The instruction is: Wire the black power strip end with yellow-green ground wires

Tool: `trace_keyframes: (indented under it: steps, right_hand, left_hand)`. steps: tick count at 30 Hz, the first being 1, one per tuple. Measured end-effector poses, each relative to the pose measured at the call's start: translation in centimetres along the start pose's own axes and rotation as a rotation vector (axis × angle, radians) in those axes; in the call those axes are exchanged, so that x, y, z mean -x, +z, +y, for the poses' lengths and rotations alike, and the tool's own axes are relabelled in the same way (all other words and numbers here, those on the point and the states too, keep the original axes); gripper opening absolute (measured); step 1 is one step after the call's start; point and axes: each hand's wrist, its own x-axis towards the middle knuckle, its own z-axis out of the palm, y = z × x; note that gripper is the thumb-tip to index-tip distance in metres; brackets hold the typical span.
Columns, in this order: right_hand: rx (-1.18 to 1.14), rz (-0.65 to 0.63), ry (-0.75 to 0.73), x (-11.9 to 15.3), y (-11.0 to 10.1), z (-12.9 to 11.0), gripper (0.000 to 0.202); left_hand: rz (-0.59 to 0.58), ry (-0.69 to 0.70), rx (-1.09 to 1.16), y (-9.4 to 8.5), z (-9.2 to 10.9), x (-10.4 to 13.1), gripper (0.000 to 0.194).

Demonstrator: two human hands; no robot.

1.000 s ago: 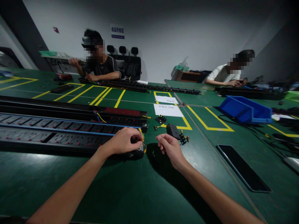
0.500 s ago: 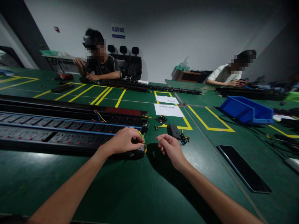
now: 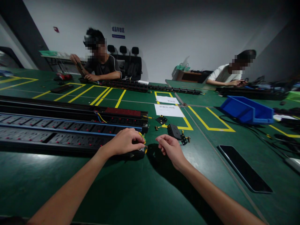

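Observation:
Long black socket strips (image 3: 77, 139) lie side by side on the green table at the left. At the right end of the nearest strip, my left hand (image 3: 126, 141) is closed on a yellow-green wire (image 3: 142, 137). My right hand (image 3: 171, 149) hovers to the right of that end, fingers curled in a pinch; anything between its fingertips is too small to make out. Just behind it sits a small black box (image 3: 173, 131) with a black bracket and wires. Another black bracket (image 3: 161, 119) lies farther back.
A dark phone (image 3: 245, 168) lies at the right, with a blue bin (image 3: 247, 110) and black cables (image 3: 253, 132) behind it. White paper labels (image 3: 169, 110) lie mid-table. Two people (image 3: 100, 64) work across the table beside more black strips (image 3: 122, 86).
My hands have stayed nearly still. The person at the back left has raised and shifted a hand, and a dark tool-like object now shows in it.

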Motion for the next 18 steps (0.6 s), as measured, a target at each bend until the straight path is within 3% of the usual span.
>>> trace_keyframes:
  steps: [18]
  right_hand:
    - [0.017, -0.036, -0.001, -0.14, -0.22, 0.45, 0.03]
  left_hand:
    - [-0.01, -0.074, -0.022, 0.02, 0.11, 0.15, 0.015]
